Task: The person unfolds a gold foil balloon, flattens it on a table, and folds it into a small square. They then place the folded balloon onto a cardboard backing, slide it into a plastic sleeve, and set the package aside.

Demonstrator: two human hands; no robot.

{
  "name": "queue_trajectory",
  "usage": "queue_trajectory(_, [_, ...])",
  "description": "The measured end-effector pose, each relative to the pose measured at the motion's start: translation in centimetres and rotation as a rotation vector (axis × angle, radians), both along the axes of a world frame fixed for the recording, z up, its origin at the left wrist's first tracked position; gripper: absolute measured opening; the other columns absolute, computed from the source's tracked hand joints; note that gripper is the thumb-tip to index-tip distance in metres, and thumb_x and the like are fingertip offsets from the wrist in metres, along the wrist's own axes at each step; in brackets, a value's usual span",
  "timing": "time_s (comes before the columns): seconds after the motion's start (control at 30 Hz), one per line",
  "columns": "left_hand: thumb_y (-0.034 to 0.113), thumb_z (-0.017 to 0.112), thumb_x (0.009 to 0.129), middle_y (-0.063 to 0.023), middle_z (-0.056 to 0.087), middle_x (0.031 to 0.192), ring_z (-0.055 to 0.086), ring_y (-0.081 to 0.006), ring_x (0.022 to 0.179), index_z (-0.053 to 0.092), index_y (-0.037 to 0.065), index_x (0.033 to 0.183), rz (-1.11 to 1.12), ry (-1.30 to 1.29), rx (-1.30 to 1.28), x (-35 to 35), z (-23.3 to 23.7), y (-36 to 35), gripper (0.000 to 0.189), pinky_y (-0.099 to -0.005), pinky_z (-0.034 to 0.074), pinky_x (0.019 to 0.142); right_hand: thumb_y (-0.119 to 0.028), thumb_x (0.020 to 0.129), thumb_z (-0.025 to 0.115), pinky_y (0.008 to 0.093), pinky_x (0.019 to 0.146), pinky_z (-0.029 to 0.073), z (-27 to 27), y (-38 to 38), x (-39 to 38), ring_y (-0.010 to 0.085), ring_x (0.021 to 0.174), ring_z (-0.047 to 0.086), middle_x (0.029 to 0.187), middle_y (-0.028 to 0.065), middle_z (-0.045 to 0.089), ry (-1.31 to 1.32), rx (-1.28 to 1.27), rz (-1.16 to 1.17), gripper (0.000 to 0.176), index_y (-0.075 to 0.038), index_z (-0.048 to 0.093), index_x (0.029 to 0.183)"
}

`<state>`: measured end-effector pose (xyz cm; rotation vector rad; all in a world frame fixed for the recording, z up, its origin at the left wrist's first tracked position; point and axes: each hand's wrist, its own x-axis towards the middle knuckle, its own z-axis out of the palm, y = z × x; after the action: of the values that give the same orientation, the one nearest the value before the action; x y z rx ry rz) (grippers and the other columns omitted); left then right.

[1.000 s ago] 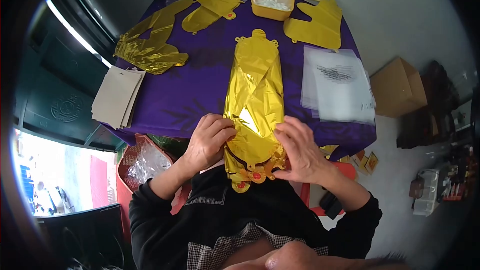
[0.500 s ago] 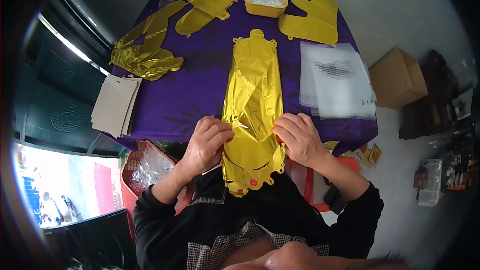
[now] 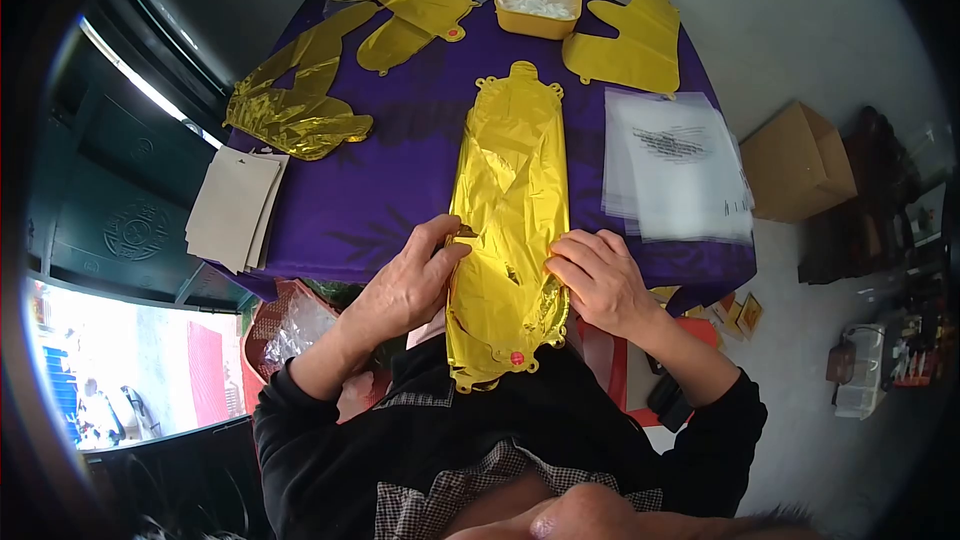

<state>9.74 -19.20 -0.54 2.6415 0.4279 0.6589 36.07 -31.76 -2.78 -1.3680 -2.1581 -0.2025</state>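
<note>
A long folded gold foil balloon (image 3: 512,165) lies lengthwise in front of me, its near end hanging over the table edge toward my lap. Small tabs stick out at both ends, and a red round mark shows near the bottom. My left hand (image 3: 415,275) pinches the balloon's left edge between thumb and fingers. On the opposite edge, my right hand (image 3: 603,280) has its fingers curled over the foil, with the thumb mostly hidden. Creases run across the foil between the two hands.
The purple-covered table (image 3: 400,155) also bears cardboard sheets (image 3: 232,205), clear plastic bags (image 3: 675,175), several flat gold foil balloons (image 3: 635,45) and a yellow box (image 3: 540,22) of white rings or loops. A brown carton (image 3: 795,160) stands at right; a red basket (image 3: 265,325) is below left.
My left hand has shifted slightly up along the edge and turned, its thumb now showing on the foil. The balloon's lower part lies folded differently, narrower near the bottom. My right hand stays nearly in place.
</note>
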Motion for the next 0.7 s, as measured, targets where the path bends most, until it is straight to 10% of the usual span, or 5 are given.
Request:
queue_trajectory(0.33, [-0.009, 0.068, 0.073, -0.0297, 0.038, 0.136, 0.054, -0.0449, 0.119, 0.052, -0.005, 0.1, -0.055, -0.114, 0.021, 0.0, -0.8, 0.6, 0.031, -0.0402, 0.057, 0.088, 0.002, 0.072, 0.064, 0.0396, 0.091, 0.044, 0.0, 0.0, 0.1, 0.0241, 0.108, 0.058, 0.108, 0.0085, 0.061, 0.001, 0.004, 0.011, 0.027, -0.001, 0.064, 0.099])
queue_trajectory(0.7, [0.004, 0.074, 0.064, -0.0119, 0.059, 0.108, 0.058, -0.0317, 0.099, 0.065, 0.001, 0.102, -0.081, -0.013, 0.277, 0.1, 0.3, 0.8, 0.039, -0.0421, 0.048, 0.083, 0.0, 0.071, 0.066, 0.0397, 0.089, 0.042, 0.0, 0.1, 0.1, 0.0244, 0.108, 0.058, 0.107, 0.0076, 0.062, 0.003, 0.006, 0.011, 0.028, -0.003, 0.065, 0.099])
